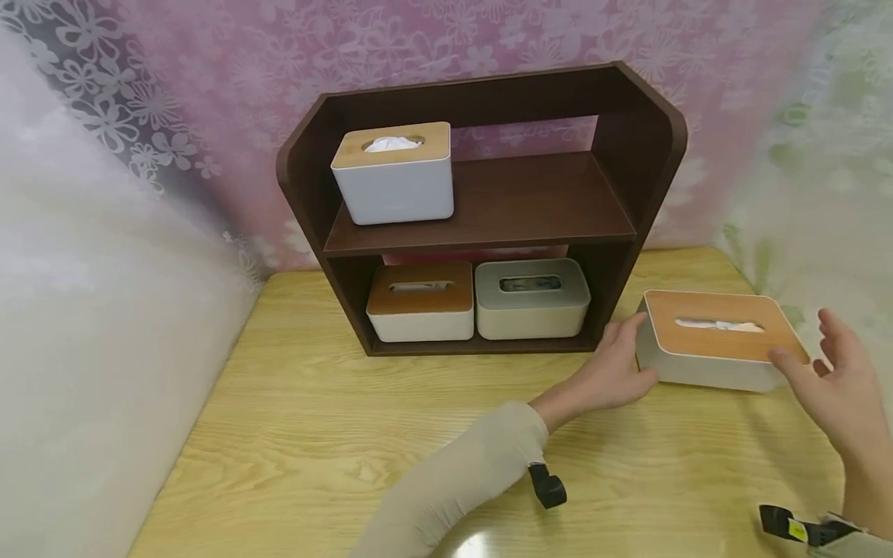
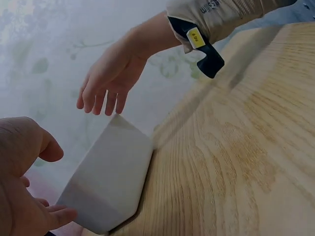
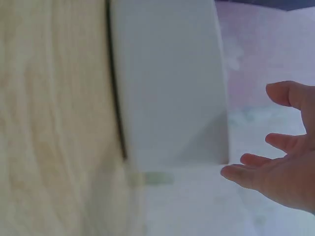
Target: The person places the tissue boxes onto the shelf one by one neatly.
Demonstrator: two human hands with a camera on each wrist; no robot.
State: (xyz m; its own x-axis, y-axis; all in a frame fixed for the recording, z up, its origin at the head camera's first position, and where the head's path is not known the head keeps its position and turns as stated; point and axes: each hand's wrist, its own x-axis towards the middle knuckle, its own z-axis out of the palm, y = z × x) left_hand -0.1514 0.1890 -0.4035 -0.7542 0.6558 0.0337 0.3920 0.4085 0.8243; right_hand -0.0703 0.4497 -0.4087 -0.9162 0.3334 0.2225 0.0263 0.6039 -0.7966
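A white tissue box [image 1: 718, 373] with a light wooden lid and a slot showing tissue stands on the table, right of the shelf. My left hand [image 1: 614, 373] is at its left end, fingers spread. In the left wrist view, the fingertips of the left hand [image 2: 24, 182] meet the box wall while its thumb stays apart. Beyond the other end hovers my right hand [image 1: 833, 384], its thumb overlapping the lid's right corner in the head view. The right wrist view shows the right hand [image 3: 285, 167] with loose fingers right beside the box's edge.
A dark brown two-tier shelf [image 1: 544, 203] stands at the back. Its upper tier bears a white tissue box with wooden lid [image 1: 398, 190]. Below sit a brown-lidded box [image 1: 422, 325] and a grey-lidded box [image 1: 533, 319], side by side. A floral curtain [image 1: 446, 39] hangs behind.
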